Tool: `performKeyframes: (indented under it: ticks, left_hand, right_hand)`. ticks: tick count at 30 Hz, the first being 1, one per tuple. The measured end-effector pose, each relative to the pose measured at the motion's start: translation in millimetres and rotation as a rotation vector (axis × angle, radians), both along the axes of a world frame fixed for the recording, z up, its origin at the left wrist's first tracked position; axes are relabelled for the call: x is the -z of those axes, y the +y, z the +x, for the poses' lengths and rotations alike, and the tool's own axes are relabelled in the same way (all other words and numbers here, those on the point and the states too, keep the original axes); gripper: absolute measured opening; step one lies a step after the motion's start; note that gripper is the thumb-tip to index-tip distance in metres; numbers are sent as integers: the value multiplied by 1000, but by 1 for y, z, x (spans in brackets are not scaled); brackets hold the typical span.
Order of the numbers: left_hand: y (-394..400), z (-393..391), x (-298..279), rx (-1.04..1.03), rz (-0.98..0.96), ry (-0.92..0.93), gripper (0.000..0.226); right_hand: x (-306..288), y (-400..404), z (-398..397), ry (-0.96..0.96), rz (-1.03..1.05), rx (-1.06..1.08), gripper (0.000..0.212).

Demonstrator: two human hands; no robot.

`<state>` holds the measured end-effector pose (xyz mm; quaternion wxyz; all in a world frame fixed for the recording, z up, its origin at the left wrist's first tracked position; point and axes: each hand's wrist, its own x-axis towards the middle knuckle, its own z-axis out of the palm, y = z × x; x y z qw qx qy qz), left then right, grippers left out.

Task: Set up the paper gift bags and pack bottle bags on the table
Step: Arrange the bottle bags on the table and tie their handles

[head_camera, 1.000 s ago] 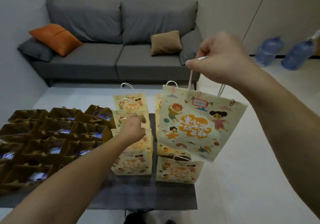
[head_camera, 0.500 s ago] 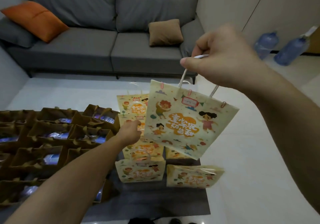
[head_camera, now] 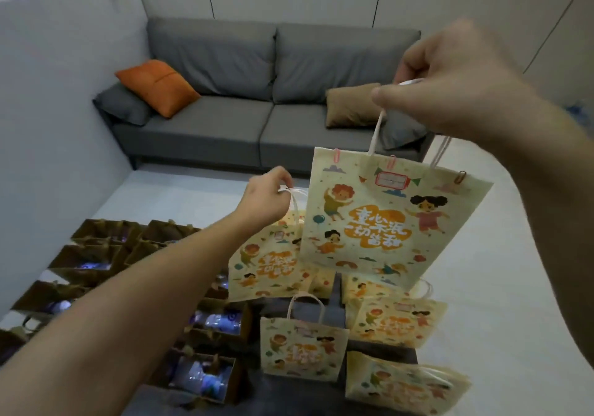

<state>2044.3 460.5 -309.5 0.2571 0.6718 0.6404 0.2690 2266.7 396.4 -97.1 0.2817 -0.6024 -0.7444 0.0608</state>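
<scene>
While pinching white cord handles: right hand (head_camera: 456, 94), raised at upper right, thumb and fingers pressed on the handle of a printed paper gift bag (head_camera: 385, 222) hanging in the air above the dark table (head_camera: 289, 309). Left hand (head_camera: 266, 197), farther off at centre, fingers curled round the handle of a second gift bag (head_camera: 266, 267), lifted and tilted. More gift bags (head_camera: 302, 348) standing near right. Brown bottle bags (head_camera: 205, 325) packed in rows at left. Grey sofa (head_camera: 244, 100) far behind.
</scene>
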Motion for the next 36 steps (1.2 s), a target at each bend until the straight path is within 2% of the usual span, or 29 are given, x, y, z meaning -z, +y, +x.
performKeyframes:
  ticks: [6, 11, 16, 18, 23, 27, 33, 36]
  left_hand:
    - [5, -51, -56, -129, 156, 27, 20]
    - [1, -93, -80, -257, 217, -13, 20]
    - [-3, -124, -100, -334, 280, -51, 21]
    - [-3, -132, -105, -354, 312, -67, 21]
    - [-3, -148, -111, -382, 381, -123, 22]
    - [-6, -153, -110, -424, 452, -173, 22]
    - [-12, -146, -101, -379, 476, -241, 23]
    - [-15, -141, -96, -334, 460, -260, 23]
  right_hand:
    - [-31, 5, -8, 40, 167, -94, 31]
    - [-54, 12, -23, 76, 246, -152, 30]
    - [-67, 22, -51, 21, 246, -207, 32]
    - [-60, 26, -61, -32, 183, -206, 31]
    - [-6, 36, -80, -108, 3, -189, 33]
    - [60, 38, -91, -174, -227, -192, 34]
    - [145, 45, -96, -213, -442, -136, 24]
    - [183, 48, -98, -254, -500, -128, 30]
